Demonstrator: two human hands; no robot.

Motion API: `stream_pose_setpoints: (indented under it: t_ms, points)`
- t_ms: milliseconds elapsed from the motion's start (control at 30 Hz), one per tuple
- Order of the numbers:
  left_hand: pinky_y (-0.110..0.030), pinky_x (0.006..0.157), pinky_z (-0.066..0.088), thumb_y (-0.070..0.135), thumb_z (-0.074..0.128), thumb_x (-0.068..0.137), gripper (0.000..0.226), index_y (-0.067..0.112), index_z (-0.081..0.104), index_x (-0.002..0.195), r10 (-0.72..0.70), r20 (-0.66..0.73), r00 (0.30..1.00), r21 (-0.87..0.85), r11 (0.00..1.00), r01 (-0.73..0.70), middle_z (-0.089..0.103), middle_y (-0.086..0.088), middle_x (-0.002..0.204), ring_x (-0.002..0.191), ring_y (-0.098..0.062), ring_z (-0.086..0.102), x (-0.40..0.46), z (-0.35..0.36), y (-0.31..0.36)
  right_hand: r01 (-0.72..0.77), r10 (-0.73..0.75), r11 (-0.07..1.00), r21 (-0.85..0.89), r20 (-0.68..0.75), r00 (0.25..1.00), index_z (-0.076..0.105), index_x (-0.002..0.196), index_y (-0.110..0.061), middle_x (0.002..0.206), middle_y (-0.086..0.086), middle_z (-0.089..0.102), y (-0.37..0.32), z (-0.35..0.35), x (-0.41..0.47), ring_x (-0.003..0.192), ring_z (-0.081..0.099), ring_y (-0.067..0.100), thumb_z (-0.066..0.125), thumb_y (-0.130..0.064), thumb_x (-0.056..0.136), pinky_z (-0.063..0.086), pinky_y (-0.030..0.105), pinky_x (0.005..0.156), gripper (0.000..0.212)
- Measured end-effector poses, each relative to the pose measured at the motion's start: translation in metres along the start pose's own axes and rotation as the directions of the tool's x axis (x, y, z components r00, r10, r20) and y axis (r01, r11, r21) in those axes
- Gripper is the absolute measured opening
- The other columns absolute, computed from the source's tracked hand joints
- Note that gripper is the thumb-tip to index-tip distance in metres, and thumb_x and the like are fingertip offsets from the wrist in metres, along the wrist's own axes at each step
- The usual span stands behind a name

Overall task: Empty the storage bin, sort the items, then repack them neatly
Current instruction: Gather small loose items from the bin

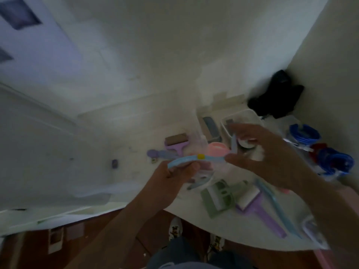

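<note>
I hold a light blue curved plastic tool [192, 159] with a small yellow spot above the white table [242, 228]. My left hand [174, 177] grips its left end with curled fingers. My right hand [272, 156] pinches the right end between thumb and fingers, the other fingers spread. The white storage bin [242, 117] stands behind my right hand, partly hidden. Sorted items lie on the table: a purple lint roller [175, 142], a pink lidded piece [216, 148], a green holder [217, 197], a second purple roller [254, 204] and a long blue handle [275, 206].
Blue coiled cables [305, 134] and a red item lie at the right. A black bag [275, 96] sits in the back corner by the wall. The table's near edge curves above a brown floor, where my shoes [174, 228] show. The view is blurred.
</note>
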State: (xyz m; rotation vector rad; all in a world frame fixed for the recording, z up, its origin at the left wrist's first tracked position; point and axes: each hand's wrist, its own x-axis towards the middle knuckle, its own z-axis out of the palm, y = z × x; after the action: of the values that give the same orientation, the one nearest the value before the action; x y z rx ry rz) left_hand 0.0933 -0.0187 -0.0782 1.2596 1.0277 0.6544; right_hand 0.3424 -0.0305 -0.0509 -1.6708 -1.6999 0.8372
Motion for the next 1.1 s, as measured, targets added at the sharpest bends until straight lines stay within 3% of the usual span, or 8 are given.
stream_pose_setpoints:
  t_ms: [167, 267, 400, 567, 667, 800, 1000, 1100]
  points:
    - [-0.018, 0.079, 0.052, 0.011, 0.061, 0.095, 0.023, 0.027, 0.078, 0.098, 0.104, -0.113, 0.988, 0.114, 0.989, -0.092, 0.077, 0.012, 0.092, 0.090, -0.002, 0.070, -0.014, -0.060, 0.002, 0.188, -0.183, 0.982, -0.036, 0.109, 0.977, 0.069, 0.086, -0.033, 0.097, -0.007, 0.062, -0.025, 0.032, 0.035, 0.093, 0.062, 0.012, 0.076, -0.041, 0.071, 0.051, 0.037, 0.082, 0.018]
    - [-0.016, 0.073, 0.049, 0.018, 0.077, 0.083, 0.014, 0.028, 0.079, 0.093, 0.261, -0.336, 0.905, 0.373, 0.919, -0.127, 0.076, 0.012, 0.088, 0.085, -0.001, 0.069, -0.014, -0.107, -0.016, 0.265, -0.266, 0.961, -0.082, 0.001, 0.964, 0.067, 0.080, -0.029, 0.092, -0.010, 0.066, -0.036, 0.075, 0.054, 0.091, 0.062, 0.005, 0.080, -0.033, 0.077, 0.047, 0.025, 0.083, 0.014]
    - [-0.024, 0.075, 0.054, 0.018, 0.080, 0.080, 0.009, 0.024, 0.079, 0.087, 0.266, -0.446, 0.854, 0.392, 0.916, -0.081, 0.076, 0.012, 0.083, 0.083, -0.005, 0.070, -0.015, -0.162, -0.040, 0.225, -0.221, 0.959, -0.174, 0.038, 0.974, 0.066, 0.081, -0.032, 0.086, -0.018, 0.063, -0.047, 0.129, 0.076, 0.084, 0.059, 0.007, 0.081, -0.031, 0.077, 0.040, 0.017, 0.074, 0.015]
    - [-0.029, 0.075, 0.056, 0.022, 0.079, 0.082, 0.006, 0.028, 0.079, 0.085, 0.218, -0.416, 0.883, 0.392, 0.919, -0.043, 0.075, 0.016, 0.081, 0.083, -0.002, 0.070, -0.013, -0.186, -0.056, 0.330, -0.309, 0.934, -0.136, 0.154, 0.939, 0.073, 0.106, -0.032, 0.099, -0.019, 0.066, -0.081, 0.186, 0.091, 0.093, 0.059, 0.003, 0.079, -0.038, 0.075, 0.045, 0.021, 0.081, 0.032]
    - [-0.022, 0.075, 0.054, 0.023, 0.078, 0.084, 0.005, 0.024, 0.079, 0.089, 0.238, -0.363, 0.901, 0.424, 0.903, -0.068, 0.074, 0.016, 0.083, 0.084, 0.001, 0.068, -0.013, -0.194, -0.065, 0.379, -0.345, 0.911, -0.166, 0.198, 0.917, 0.074, 0.099, -0.028, 0.088, -0.022, 0.057, -0.089, 0.216, 0.094, 0.087, 0.061, 0.009, 0.079, -0.027, 0.077, 0.043, 0.021, 0.071, 0.023]
    - [-0.024, 0.078, 0.053, 0.026, 0.075, 0.086, 0.006, 0.028, 0.076, 0.092, 0.254, -0.323, 0.912, 0.479, 0.875, -0.074, 0.073, 0.018, 0.089, 0.089, 0.000, 0.067, -0.014, -0.206, -0.069, 0.308, -0.289, 0.940, -0.148, 0.140, 0.947, 0.075, 0.086, -0.024, 0.079, -0.008, 0.071, -0.084, 0.231, 0.094, 0.072, 0.066, 0.013, 0.079, -0.024, 0.079, 0.051, 0.028, 0.061, 0.008]
    - [-0.032, 0.089, 0.054, 0.046, 0.074, 0.083, 0.027, 0.034, 0.074, 0.108, 0.286, -0.228, 0.931, 0.569, 0.815, -0.112, 0.072, 0.018, 0.105, 0.101, -0.002, 0.066, -0.004, -0.212, -0.069, 0.255, -0.233, 0.952, -0.170, 0.142, 0.962, 0.077, 0.090, -0.022, 0.080, -0.008, 0.072, -0.092, 0.246, 0.096, 0.068, 0.057, 0.001, 0.081, -0.022, 0.076, 0.037, 0.010, 0.060, 0.014]
    - [-0.017, 0.084, 0.049, 0.033, 0.073, 0.087, 0.013, 0.030, 0.076, 0.100, 0.323, -0.241, 0.915, 0.589, 0.798, -0.126, 0.073, 0.020, 0.098, 0.093, 0.005, 0.066, -0.005, -0.220, -0.066, 0.231, -0.212, 0.964, -0.128, 0.144, 0.966, 0.074, 0.094, -0.026, 0.081, -0.013, 0.071, -0.093, 0.244, 0.095, 0.070, 0.057, -0.006, 0.078, -0.027, 0.080, 0.038, 0.006, 0.064, 0.015]
